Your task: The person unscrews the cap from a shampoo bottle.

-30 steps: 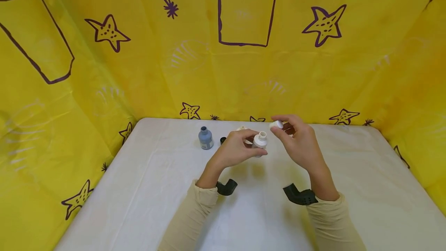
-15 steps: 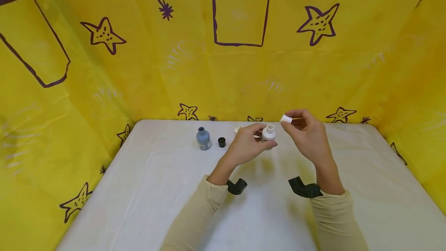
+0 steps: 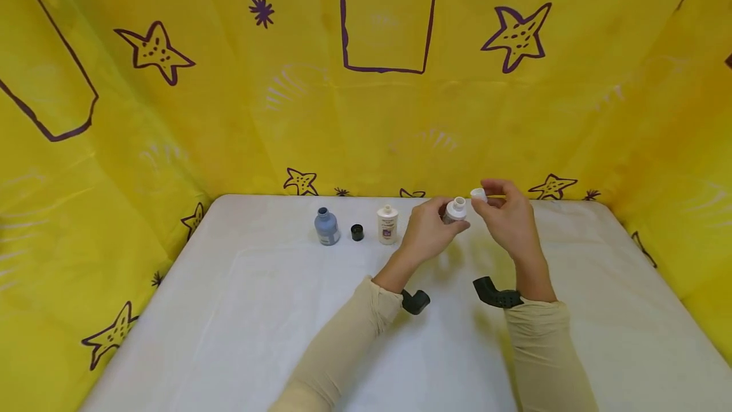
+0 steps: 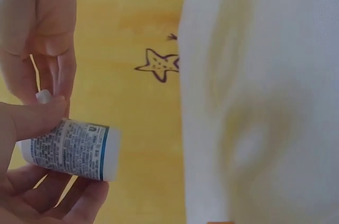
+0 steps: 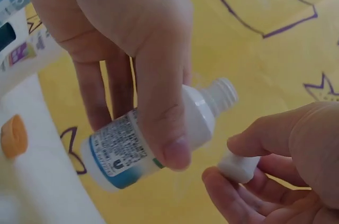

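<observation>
In my left hand (image 3: 430,232) I grip a small white bottle (image 5: 204,115) by its body. It has a blue-edged label with fine print. Its bare threaded neck stands tilted toward my right hand (image 3: 510,221). Thumb and fingers of that right hand pinch a white cap (image 5: 238,167), held a little apart from the neck. To the left on the table stand a cream bottle (image 3: 387,226) with a purple mark and a grey-blue bottle (image 3: 327,227) with an open neck. Between those two sits a black cap (image 3: 357,233).
An orange cap (image 5: 14,135) lies on the white tabletop (image 3: 240,310), seen from the right wrist. A yellow cloth (image 3: 389,126) with drawn starfish hangs behind the table and along its sides. Dark curved mounts (image 3: 497,294) are worn on both wrists.
Both hands have shifted right, carrying the white bottle and its cap. The cap has moved away from the neck, then closer again. The cream bottle, mostly hidden before, now shows fully.
</observation>
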The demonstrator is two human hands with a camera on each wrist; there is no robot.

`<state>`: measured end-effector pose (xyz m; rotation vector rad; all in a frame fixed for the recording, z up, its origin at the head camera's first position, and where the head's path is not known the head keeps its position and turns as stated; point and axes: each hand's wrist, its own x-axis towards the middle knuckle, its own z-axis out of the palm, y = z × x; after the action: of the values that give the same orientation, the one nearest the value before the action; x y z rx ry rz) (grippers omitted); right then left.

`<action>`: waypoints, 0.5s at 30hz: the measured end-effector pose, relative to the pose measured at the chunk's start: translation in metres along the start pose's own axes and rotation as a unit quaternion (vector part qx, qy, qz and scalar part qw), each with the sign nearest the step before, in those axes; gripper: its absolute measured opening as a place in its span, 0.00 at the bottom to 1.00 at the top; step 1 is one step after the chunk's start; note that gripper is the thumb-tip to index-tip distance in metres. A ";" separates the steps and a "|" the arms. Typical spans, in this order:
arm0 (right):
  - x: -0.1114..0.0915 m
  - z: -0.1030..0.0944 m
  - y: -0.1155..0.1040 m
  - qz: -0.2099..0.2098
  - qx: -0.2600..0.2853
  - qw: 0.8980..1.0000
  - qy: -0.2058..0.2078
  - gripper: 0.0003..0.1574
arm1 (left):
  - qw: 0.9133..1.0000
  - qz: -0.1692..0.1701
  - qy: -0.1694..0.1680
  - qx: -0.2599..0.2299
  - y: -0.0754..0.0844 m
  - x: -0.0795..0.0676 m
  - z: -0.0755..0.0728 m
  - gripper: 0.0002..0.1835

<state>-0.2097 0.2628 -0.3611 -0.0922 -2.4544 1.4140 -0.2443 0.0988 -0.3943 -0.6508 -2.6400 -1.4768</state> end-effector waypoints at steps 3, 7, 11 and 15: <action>0.005 0.002 0.009 0.016 -0.013 1.000 -0.009 0.31 | 0.999 -0.029 0.016 0.006 -0.002 0.007 0.009 0.24; 0.012 0.005 0.026 0.020 -0.038 0.999 -0.024 0.29 | 0.998 -0.060 0.029 0.012 -0.008 0.019 0.021 0.24; 0.019 0.011 0.048 0.028 -0.073 0.996 -0.032 0.26 | 0.997 -0.076 0.030 0.010 -0.015 0.027 0.034 0.26; 0.024 0.017 0.065 0.061 -0.101 0.992 -0.039 0.26 | 0.994 -0.102 0.026 0.006 -0.021 0.032 0.045 0.27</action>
<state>-0.2434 0.2865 -0.4191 -0.2397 -2.6923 1.2314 -0.2739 0.1366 -0.4280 -0.3450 -2.7433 -1.5003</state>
